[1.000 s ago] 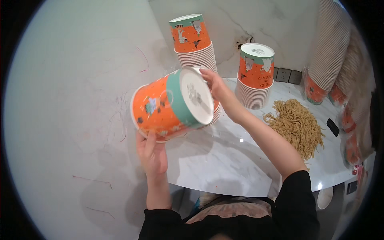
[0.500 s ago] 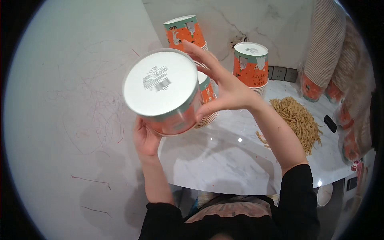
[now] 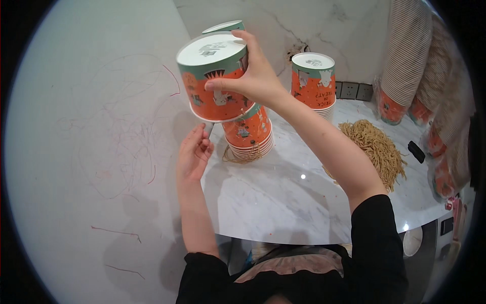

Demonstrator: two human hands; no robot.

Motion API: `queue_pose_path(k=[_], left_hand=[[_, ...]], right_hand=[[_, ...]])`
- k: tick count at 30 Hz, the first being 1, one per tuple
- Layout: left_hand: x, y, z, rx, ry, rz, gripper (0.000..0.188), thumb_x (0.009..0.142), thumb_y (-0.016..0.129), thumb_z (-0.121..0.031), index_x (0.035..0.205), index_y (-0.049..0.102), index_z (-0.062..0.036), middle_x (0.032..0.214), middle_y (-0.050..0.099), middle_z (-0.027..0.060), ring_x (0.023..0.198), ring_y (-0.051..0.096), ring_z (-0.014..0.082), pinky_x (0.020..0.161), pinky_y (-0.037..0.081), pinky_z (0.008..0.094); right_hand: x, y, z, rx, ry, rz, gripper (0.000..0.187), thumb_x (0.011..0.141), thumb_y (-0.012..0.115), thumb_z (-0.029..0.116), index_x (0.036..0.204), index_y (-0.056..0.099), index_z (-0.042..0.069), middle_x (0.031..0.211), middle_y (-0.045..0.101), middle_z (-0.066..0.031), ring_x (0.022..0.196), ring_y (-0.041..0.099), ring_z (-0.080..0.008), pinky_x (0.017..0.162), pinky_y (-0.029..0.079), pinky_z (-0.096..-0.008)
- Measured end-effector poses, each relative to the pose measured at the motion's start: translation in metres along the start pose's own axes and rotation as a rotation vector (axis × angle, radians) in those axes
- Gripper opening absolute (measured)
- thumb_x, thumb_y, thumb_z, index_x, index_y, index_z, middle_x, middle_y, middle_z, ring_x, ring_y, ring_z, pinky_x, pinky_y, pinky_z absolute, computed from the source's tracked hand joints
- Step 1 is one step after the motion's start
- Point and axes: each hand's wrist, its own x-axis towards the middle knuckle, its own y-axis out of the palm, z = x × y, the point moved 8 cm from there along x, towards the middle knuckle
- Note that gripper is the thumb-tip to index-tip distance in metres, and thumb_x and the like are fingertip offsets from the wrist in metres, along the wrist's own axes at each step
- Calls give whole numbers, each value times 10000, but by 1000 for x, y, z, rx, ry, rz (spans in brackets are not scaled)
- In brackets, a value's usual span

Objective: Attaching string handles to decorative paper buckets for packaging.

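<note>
My right hand (image 3: 253, 76) is wrapped round a large orange and green paper cup (image 3: 217, 81), held upside down with its white base up. Its thumb presses the printed side and its fingers reach over the base edge. Just below the cup's rim is my left hand (image 3: 194, 152), fingers curled and thumb drawn in. A thin grey sliver shows at its fingertips, and I cannot make out what it is. Behind the held cup stands a stack of upturned cups (image 3: 248, 134), with loose tan string (image 3: 238, 157) round its foot. Another upturned cup (image 3: 224, 26) shows partly behind.
To the right stand more upturned cups (image 3: 314, 86) and a heap of tan string (image 3: 374, 152). Bagged cup stacks (image 3: 407, 55) line the right side, near a small black object (image 3: 416, 151). A scribbled white wall (image 3: 111, 152) borders the marble-look table (image 3: 273, 202) on the left.
The cup has moved up and away from me, tilting so that its printed side shows. My left hand has come off its underside and now sits below the rim.
</note>
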Motion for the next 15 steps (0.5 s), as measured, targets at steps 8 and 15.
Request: queue_pose_path(k=[8,15], left_hand=[[56,-35,7,-185,94,-155,102,988,681,-137,1022,642,-50,851,660,9,736,619,91,800,584,299],[52,-79,61,-61,89,-247,162,1004,662,-164,1074,588,-38,1032,662,60,756,601,111,785,583,299]], right_hand=[[-10,19,-55,-257,186,-163,1203,615,959,514,1487,300,12,1403,409,-243,1326,457,-364,1077,458,-449],[-38,34,-83,-220,207,-9,1203,621,959,493,1497,297,3,1424,402,-260,1346,453,-378,1090,453,-452]])
